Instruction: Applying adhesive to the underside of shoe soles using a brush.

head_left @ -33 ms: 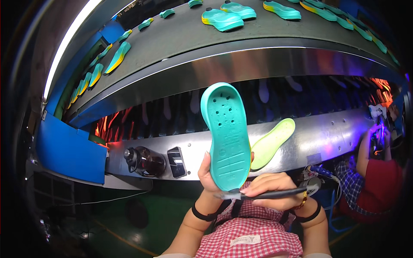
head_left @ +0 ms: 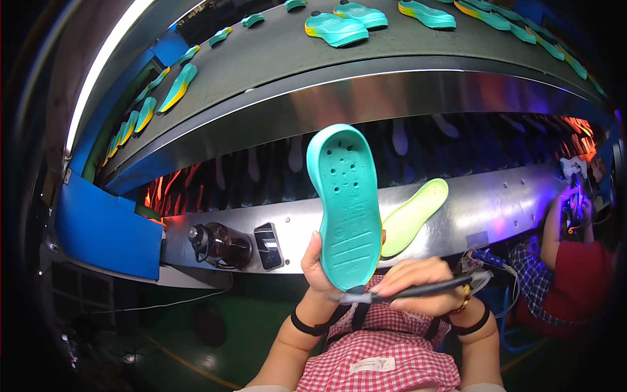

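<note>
A teal shoe midsole (head_left: 346,202) with small holes at its upper end and a thin yellow edge stands upright in front of me. My left hand (head_left: 316,268) grips its lower part, thumb on the left side, fingertips showing at the right edge. In my right hand (head_left: 421,282) is a slim black-handled tool (head_left: 418,289) with a pale grey tip, its fingers closed round the handle. That tip is at the midsole's lower end; whether it touches, I cannot tell. Behind the midsole, a yellow-green insole (head_left: 418,214) lies on the metal ledge (head_left: 483,209).
Across the back runs a dark conveyor belt (head_left: 255,62) carrying several teal and yellow midsoles (head_left: 338,29). On the ledge's left part stand a dark bottle (head_left: 225,245) and a phone (head_left: 268,247). Another person (head_left: 565,277) works at the far right.
My right hand has shifted slightly to the right with the black-handled tool. The midsole has tilted very slightly in my left hand.
</note>
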`<state>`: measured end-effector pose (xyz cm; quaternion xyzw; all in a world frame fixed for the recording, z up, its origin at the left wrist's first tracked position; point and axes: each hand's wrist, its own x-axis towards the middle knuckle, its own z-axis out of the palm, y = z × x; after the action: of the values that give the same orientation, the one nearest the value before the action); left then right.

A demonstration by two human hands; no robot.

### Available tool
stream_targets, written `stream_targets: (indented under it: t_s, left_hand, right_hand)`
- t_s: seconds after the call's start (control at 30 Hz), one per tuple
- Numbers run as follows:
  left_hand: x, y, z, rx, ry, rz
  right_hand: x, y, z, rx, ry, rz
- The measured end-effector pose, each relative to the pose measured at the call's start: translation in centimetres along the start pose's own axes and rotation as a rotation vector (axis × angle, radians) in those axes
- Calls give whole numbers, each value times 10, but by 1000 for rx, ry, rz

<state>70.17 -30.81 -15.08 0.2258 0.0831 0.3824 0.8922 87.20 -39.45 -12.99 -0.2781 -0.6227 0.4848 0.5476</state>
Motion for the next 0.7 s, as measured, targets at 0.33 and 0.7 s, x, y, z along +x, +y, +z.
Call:
stream_targets:
  t_s: [0.33,0.7]
  left_hand:
    - [4,10,2,223,90,22]
    - [14,17,5,12,77,-494]
  right_hand:
    - [2,4,-11,-167,9,-1]
    - [5,-10,-25,-299,-335,-20]
